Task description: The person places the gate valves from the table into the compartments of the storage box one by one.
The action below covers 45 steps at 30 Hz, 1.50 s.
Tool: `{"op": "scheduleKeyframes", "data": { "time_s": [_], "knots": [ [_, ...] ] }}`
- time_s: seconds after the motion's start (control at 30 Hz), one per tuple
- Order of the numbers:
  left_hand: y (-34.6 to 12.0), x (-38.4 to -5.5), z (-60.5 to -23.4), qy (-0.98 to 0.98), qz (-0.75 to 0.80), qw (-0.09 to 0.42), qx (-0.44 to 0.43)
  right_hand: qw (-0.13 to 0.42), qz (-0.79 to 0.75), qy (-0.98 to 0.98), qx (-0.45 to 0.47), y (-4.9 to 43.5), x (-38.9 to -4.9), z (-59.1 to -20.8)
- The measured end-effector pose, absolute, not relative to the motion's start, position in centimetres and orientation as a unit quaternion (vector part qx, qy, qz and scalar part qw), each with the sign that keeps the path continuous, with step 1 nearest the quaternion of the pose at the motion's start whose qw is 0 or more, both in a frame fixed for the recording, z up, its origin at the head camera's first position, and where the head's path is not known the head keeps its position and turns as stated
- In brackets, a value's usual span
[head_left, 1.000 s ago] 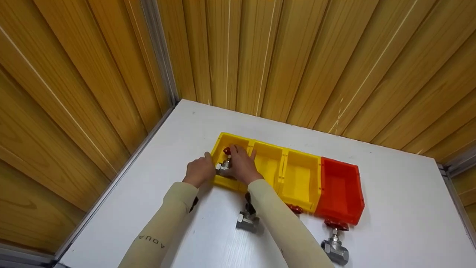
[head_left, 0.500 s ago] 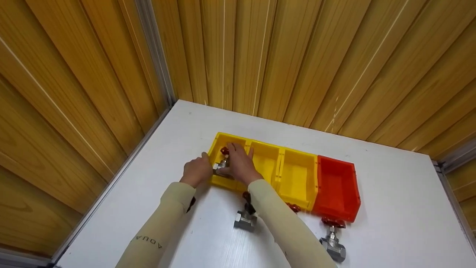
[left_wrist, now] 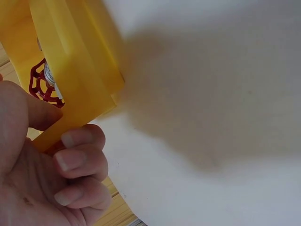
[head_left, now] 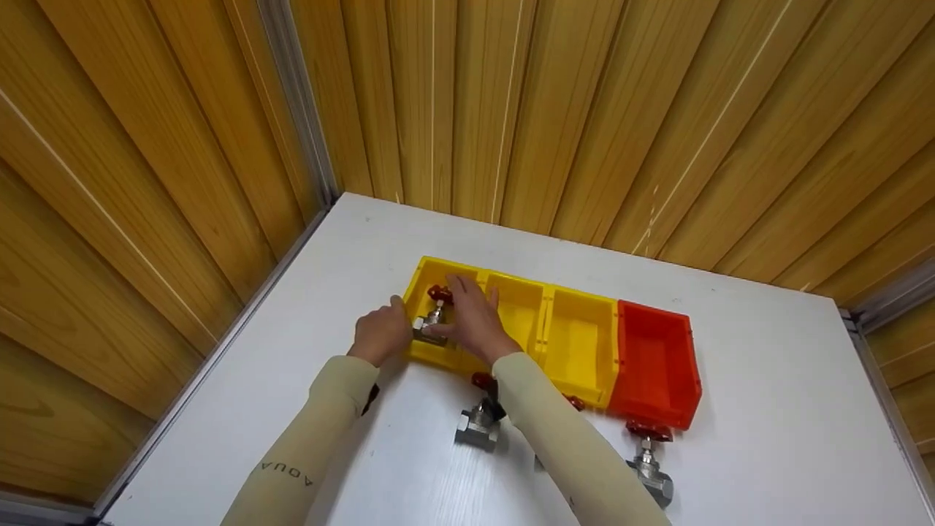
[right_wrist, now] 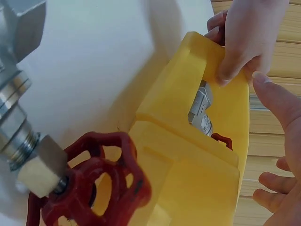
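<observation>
In the head view, a metal valve with a red handwheel [head_left: 432,321] lies inside the leftmost yellow bin [head_left: 420,281]. My left hand [head_left: 383,332] pinches that bin's left wall. The left wrist view shows the thumb [left_wrist: 44,113] on the inner side and curled fingers outside. Over the bin's right side is my right hand [head_left: 476,318], its thumb and fingers spread. In the right wrist view the right hand [right_wrist: 282,141] holds nothing, and the valve [right_wrist: 201,106] is partly hidden by the bin wall.
Two more yellow bins [head_left: 581,340] and a red bin [head_left: 654,365] continue the row to the right. In front stand more valves: one at the left [head_left: 478,425], one at the right [head_left: 649,467], another mostly behind the right sleeve. Wood-patterned walls [head_left: 511,109] border the white table [head_left: 394,453].
My right hand's thumb and fingers have spread away from the valve, leaving it in the bin. The left hand keeps its grip on the bin wall. The head view has shifted slightly.
</observation>
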<state>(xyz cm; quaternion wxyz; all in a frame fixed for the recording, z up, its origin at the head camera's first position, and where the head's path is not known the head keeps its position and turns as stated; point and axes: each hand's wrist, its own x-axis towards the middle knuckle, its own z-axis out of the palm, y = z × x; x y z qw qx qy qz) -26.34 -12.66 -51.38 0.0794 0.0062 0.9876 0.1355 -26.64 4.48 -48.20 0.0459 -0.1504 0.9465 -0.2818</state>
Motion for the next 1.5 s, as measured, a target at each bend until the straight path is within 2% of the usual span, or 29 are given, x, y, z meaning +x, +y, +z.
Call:
{"op": "scheduleKeyframes", "data": {
  "time_s": [0.6,0.87,1.2,1.5],
  "knots": [
    [-12.7,-26.4,-51.2,0.987,0.130,0.096,0.005,0.051,-0.319,0.937,-0.135,5.6,-26.0,-48.0],
    [-13.1,-26.5,-51.5,0.988,0.135,0.080,0.013,0.061,-0.329,0.934,-0.128,6.0,-25.7,-48.1],
    [-13.4,-26.7,-51.1,0.986,0.136,0.090,0.016,0.056,-0.333,0.932,-0.133,6.9,-25.1,-47.9],
    [-13.5,-26.5,-50.2,0.990,0.132,0.049,0.014,0.046,-0.335,0.931,-0.137,7.4,-24.7,-47.7]
  ]
}}
